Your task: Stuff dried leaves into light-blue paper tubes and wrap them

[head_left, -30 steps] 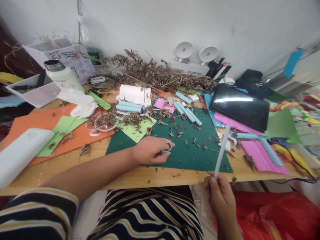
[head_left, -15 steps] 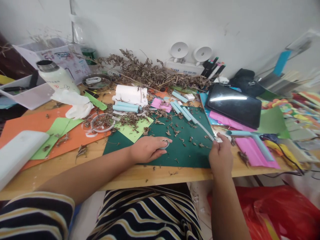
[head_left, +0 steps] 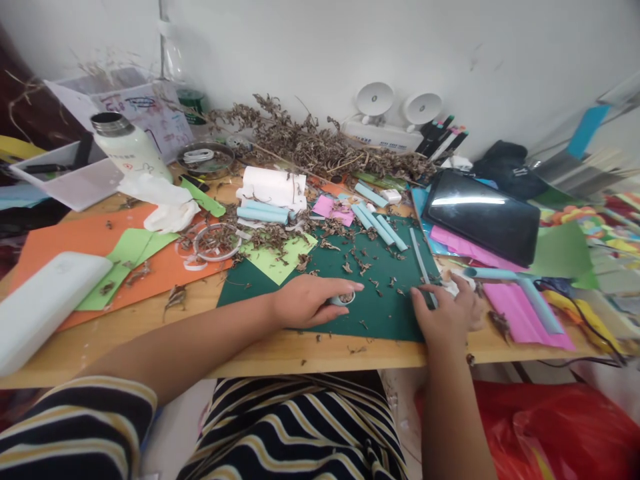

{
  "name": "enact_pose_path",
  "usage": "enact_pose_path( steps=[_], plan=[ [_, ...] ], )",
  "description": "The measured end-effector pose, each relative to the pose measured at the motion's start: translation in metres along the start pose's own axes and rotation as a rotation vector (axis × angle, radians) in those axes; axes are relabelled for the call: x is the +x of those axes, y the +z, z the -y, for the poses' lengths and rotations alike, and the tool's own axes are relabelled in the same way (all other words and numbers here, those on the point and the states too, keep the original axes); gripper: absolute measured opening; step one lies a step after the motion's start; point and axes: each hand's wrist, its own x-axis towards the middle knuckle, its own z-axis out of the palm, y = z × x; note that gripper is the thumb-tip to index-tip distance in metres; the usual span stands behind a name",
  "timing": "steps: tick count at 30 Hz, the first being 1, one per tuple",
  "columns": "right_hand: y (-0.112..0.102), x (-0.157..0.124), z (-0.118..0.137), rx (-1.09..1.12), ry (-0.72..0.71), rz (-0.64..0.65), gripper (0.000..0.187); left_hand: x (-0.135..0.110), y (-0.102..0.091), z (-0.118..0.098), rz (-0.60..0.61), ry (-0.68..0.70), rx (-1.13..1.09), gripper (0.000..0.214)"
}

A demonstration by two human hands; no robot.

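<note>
My left hand (head_left: 306, 301) is wrapped round a short light blue paper tube (head_left: 342, 300), whose open end shows brown leaf bits inside. It rests over the front of the dark green cutting mat (head_left: 380, 319). At the mat's right edge my right hand (head_left: 443, 310) has its fingers apart. A thin translucent stick (head_left: 419, 253) lies on the mat with its near end by those fingertips. Crumpled white tissue (head_left: 453, 283) sits just beyond the right hand, partly hidden by it. Crumbled dry leaves (head_left: 363, 263) are scattered over the mat.
More blue tubes (head_left: 377, 225) lie on the mat's far side. A black tablet (head_left: 483, 217) is at the right, with pink paper (head_left: 505, 303) before it. Dried stalks (head_left: 320, 143) line the wall. A tape ring (head_left: 217, 241), white case (head_left: 53, 303) and bottle (head_left: 131, 148) are leftward.
My right hand has let go of the translucent stick, which now lies on the mat, and its fingers have spread. My left hand has tilted the tube, so leaf bits show inside.
</note>
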Motion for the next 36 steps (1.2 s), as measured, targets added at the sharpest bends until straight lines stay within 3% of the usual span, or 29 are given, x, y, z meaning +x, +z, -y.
enact_pose_path(
  steps=[4, 9, 16, 27, 31, 36],
  plan=[
    [0.000, -0.002, -0.002, -0.045, 0.019, 0.026, 0.026, -0.001, -0.003, -0.001, 0.068, -0.130, -0.013, 0.034],
    [0.004, -0.004, -0.009, -0.062, -0.036, 0.014, 0.025, 0.000, -0.005, 0.000, 0.072, -0.147, -0.022, 0.031],
    [0.006, 0.000, -0.016, 0.032, -0.107, -0.056, 0.032, -0.005, 0.000, 0.006, 0.069, -0.095, 0.029, 0.033],
    [0.000, -0.004, -0.018, 0.056, -0.095, -0.025, 0.034, -0.006, 0.002, 0.006, 0.050, -0.075, 0.030, 0.034],
    [0.004, 0.001, -0.014, 0.050, -0.195, 0.010, 0.032, -0.004, 0.001, 0.003, 0.020, -0.170, -0.057, 0.031],
    [0.001, 0.007, 0.005, -0.007, -0.303, -0.081, 0.042, 0.012, -0.008, -0.004, -0.175, -0.455, -0.173, 0.030]
  ],
)
